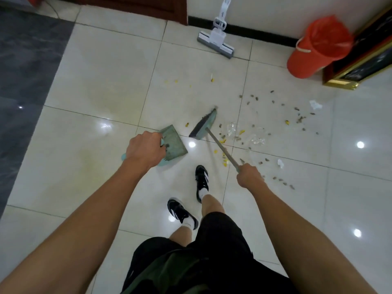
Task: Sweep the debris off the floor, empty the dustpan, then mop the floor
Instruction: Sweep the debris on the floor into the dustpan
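Observation:
My left hand (145,148) grips the handle of a green dustpan (175,143), which hangs tilted just above the tiled floor. My right hand (249,175) holds the thin handle of a green broom; the broom head (203,126) sits on the tiles just right of the dustpan. Debris (250,132) lies scattered to the right of the broom: yellow bits, brown husks, clear plastic scraps and white paper pieces. A grey and white sponge mop (216,42) leans against the far wall.
A bin lined with a red bag (316,49) stands at the far right by a gold-framed cabinet (360,66). A dark door and dark floor strip lie at the left. My feet in black shoes (201,181) stand below the broom.

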`<action>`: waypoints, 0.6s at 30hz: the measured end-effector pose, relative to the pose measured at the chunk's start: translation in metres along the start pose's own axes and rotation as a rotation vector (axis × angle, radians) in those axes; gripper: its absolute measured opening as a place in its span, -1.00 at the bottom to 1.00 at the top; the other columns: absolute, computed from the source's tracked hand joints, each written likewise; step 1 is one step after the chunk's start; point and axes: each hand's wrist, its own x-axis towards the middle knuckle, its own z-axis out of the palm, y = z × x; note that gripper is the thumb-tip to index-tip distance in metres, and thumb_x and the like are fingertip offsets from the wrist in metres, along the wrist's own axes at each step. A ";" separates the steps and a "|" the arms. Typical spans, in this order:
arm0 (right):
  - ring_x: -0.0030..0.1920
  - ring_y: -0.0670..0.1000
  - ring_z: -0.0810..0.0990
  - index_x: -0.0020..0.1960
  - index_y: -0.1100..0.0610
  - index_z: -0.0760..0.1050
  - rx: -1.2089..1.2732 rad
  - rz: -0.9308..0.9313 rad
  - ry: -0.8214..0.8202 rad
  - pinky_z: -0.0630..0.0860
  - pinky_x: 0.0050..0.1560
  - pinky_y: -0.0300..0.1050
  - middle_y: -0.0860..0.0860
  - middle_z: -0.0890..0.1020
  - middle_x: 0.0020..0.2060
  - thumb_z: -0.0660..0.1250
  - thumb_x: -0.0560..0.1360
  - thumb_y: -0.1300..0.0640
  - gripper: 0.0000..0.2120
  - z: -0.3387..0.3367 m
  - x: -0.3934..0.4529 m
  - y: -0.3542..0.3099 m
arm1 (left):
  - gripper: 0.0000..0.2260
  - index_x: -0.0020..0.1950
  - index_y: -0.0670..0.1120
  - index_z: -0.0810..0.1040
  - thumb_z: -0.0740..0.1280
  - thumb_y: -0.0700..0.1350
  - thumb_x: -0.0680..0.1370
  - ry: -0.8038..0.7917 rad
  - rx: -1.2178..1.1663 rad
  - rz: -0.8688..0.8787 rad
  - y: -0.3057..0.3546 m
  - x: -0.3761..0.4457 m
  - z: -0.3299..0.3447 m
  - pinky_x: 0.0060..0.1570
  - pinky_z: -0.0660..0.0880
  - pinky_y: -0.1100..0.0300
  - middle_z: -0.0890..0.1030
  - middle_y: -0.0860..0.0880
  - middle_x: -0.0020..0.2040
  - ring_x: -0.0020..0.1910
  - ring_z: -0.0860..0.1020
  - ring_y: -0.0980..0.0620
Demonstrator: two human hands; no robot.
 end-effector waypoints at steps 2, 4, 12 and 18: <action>-0.30 0.02 0.47 0.25 0.14 0.48 -0.004 0.047 0.011 0.49 -0.22 -0.08 0.02 0.43 -0.23 0.20 0.57 0.17 -0.73 0.010 -0.020 0.023 | -0.85 -0.02 -0.03 0.58 0.31 0.01 0.52 0.003 -0.003 0.032 0.003 -0.010 0.003 -0.25 0.32 0.12 0.44 -0.03 -0.23 -0.27 0.43 -0.10; -0.28 0.03 0.51 0.22 0.16 0.49 0.026 0.071 0.026 0.55 -0.22 -0.04 0.04 0.48 -0.19 0.22 0.56 0.16 -0.74 0.018 -0.038 0.040 | -0.87 -0.07 -0.03 0.57 0.34 0.01 0.49 0.007 -0.025 0.053 0.005 -0.019 0.007 -0.25 0.32 0.12 0.45 -0.03 -0.24 -0.28 0.43 -0.10; -0.23 0.08 0.56 0.21 0.11 0.58 0.184 -0.012 0.121 0.61 -0.18 -0.02 0.09 0.57 -0.11 0.19 0.56 0.20 -0.71 0.039 -0.076 0.051 | -0.90 -0.11 0.00 0.57 0.30 -0.03 0.46 0.047 -0.058 0.099 0.003 -0.047 0.008 -0.27 0.36 0.11 0.51 -0.03 -0.27 -0.29 0.48 -0.12; -0.22 0.11 0.52 0.19 0.10 0.56 0.217 -0.130 0.148 0.42 -0.25 -0.13 0.06 0.54 -0.18 0.17 0.59 0.20 -0.73 0.034 -0.066 0.011 | -0.90 -0.18 0.02 0.54 0.29 -0.02 0.50 0.060 -0.052 0.079 -0.013 -0.055 0.009 -0.30 0.33 0.12 0.43 0.02 -0.36 -0.35 0.44 -0.10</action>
